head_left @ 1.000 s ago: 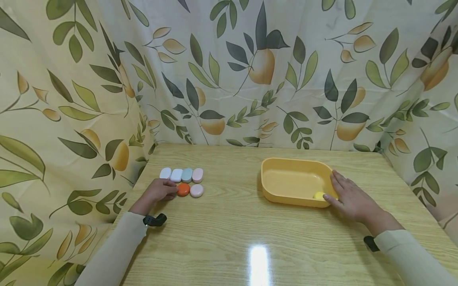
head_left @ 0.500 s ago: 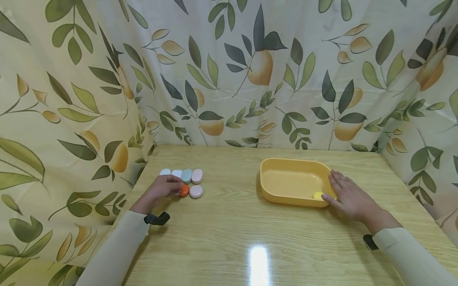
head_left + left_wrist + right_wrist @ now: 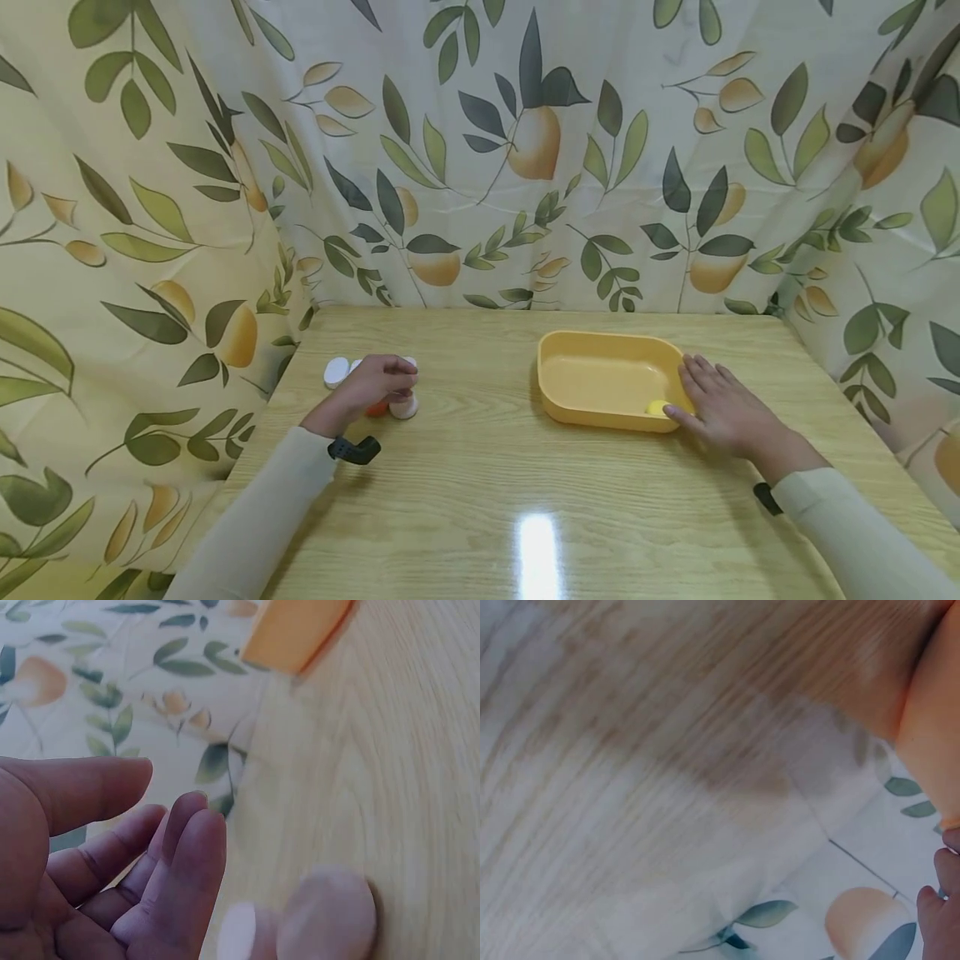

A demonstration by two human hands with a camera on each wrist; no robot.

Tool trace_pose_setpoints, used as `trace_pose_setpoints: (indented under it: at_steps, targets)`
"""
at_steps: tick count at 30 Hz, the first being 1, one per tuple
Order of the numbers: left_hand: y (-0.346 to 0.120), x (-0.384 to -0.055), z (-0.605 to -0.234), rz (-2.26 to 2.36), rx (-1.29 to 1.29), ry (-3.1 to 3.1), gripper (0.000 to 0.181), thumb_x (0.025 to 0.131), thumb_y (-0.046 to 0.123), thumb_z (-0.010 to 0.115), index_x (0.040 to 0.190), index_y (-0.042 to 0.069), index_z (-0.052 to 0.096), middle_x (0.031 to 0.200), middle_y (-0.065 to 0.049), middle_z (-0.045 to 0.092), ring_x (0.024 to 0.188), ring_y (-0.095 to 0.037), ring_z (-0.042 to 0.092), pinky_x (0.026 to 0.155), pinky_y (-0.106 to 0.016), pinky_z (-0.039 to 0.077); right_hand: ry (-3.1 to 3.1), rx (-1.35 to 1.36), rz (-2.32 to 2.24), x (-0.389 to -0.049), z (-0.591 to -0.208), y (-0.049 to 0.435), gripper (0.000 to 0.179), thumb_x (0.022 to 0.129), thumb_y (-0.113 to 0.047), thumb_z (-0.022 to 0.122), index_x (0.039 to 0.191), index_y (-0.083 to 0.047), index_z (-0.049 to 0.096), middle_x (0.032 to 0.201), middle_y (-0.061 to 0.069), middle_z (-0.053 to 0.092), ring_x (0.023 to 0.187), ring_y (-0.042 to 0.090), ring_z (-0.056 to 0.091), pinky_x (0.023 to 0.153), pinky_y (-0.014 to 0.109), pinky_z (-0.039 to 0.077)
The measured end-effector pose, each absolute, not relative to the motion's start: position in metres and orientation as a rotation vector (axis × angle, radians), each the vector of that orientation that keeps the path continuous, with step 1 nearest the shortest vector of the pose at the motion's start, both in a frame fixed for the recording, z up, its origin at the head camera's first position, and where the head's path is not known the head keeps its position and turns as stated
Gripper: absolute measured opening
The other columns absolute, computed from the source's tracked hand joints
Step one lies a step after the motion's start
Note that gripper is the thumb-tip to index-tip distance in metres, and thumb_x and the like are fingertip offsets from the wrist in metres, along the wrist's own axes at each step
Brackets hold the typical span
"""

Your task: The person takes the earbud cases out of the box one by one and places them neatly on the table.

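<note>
My left hand point(image 3: 366, 388) is over a cluster of small, smooth, rounded pieces at the left of the table. Its fingers are loosely bent, and the left wrist view shows nothing between thumb and fingertips. A white piece point(image 3: 336, 372) peeks out on the far left of the cluster. Below the hand, an orange-red piece point(image 3: 377, 409) and a round pale pink piece point(image 3: 405, 407) are partly covered; the rest is mostly hidden. With straight fingers, my right hand point(image 3: 731, 414) rests against the right end of a yellow-orange tray point(image 3: 600, 417). Inside that tray lies a small yellow piece point(image 3: 657, 407).
The wood-grain table point(image 3: 465, 500) has a bright light reflection near its front. A leaf-and-fruit patterned curtain point(image 3: 480, 208) stands along its back and sides. The tray's raised wall is close to the right hand.
My left hand has shifted right across the cluster, from beside the orange-red piece to above the pale pink one. The right hand stays at the tray, and the head view has turned slightly right.
</note>
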State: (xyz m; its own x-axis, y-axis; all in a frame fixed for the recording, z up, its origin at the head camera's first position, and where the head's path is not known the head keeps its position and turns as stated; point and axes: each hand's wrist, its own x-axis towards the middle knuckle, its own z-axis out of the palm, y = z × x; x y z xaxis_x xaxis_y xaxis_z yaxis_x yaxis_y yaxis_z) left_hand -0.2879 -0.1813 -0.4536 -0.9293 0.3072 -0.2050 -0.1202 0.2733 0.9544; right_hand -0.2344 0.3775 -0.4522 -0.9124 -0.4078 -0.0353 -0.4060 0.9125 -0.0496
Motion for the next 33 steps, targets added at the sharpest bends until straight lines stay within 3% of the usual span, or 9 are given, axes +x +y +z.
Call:
trace_pose_setpoints:
  at_steps: [10,13,20,23,29,33]
  targets:
    - [-0.131,-0.302,-0.443,1.658,0.331,2.116,0.029,0.096,0.015,0.064,0.119,-0.003,0.06,0.117,-0.028,0.057,0.094,-0.03,0.064,0.082,-0.037,0.056,3.012,-0.638,-0.022,-0.238,-0.448,0.375,0.087,0.101,-0.055,0.037,0.146,0.017,0.018,0.154,0.033,0.011,0.143,0.046,0.006,0.115,0.055,-0.001]
    - [-0.116,-0.305,-0.441,1.659,0.379,2.104,0.024,0.096,0.015,0.064,0.115,0.0,0.063,0.112,-0.025,0.06,0.092,-0.03,0.064,0.08,-0.036,0.057,3.013,-0.641,-0.025,-0.238,-0.448,0.375,0.086,0.102,-0.054,0.037,0.146,0.017,0.017,0.154,0.033,0.01,0.143,0.046,0.005,0.115,0.055,0.0]
    - [-0.07,-0.314,-0.432,1.609,0.543,2.069,0.021,0.096,0.015,0.063,0.112,0.001,0.064,0.098,-0.013,0.065,0.098,-0.043,0.062,0.078,-0.037,0.057,3.02,-0.644,-0.052,-0.239,-0.45,0.375,0.086,0.102,-0.054,0.037,0.147,0.016,0.016,0.155,0.033,0.01,0.143,0.045,0.004,0.115,0.055,0.0]
    - [-0.049,-0.318,-0.433,1.601,0.568,2.039,0.021,0.096,0.016,0.065,0.111,0.002,0.065,0.099,-0.014,0.066,0.096,-0.04,0.064,0.076,-0.036,0.058,3.029,-0.637,-0.058,-0.238,-0.452,0.377,0.086,0.101,-0.054,0.039,0.147,0.016,0.017,0.154,0.033,0.011,0.143,0.045,0.006,0.115,0.056,0.003]
    - [-0.016,-0.32,-0.436,1.614,0.61,1.964,0.028,0.096,0.014,0.065,0.116,-0.006,0.063,0.108,-0.027,0.062,0.088,-0.028,0.066,0.079,-0.039,0.057,3.019,-0.607,-0.073,-0.237,-0.457,0.378,0.088,0.101,-0.057,0.037,0.148,0.014,0.014,0.156,0.031,0.008,0.144,0.044,0.004,0.115,0.054,0.001]
    - [-0.002,-0.318,-0.435,1.613,0.628,1.935,0.027,0.095,0.013,0.066,0.115,-0.006,0.063,0.107,-0.023,0.063,0.086,-0.027,0.066,0.079,-0.038,0.057,3.034,-0.608,-0.08,-0.238,-0.46,0.377,0.088,0.101,-0.056,0.038,0.148,0.014,0.014,0.156,0.03,0.009,0.144,0.043,0.004,0.116,0.053,0.0]
